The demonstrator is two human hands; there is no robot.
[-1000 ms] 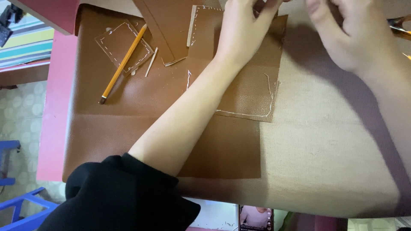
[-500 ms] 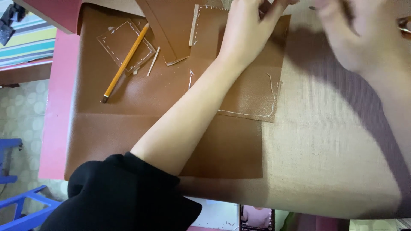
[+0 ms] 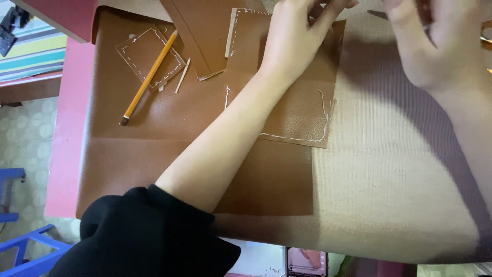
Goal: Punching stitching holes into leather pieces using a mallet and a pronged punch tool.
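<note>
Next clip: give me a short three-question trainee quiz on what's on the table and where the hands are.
1. True or false: the pencil lies across the small stitched leather patch.
2. What does the left hand rest on?
3. The right hand is: A) over the bare tan table cover, B) on the pencil, C) on the red table edge.

Key:
1. True.
2. The stitched brown leather piece, near its top edge.
3. A.
</note>
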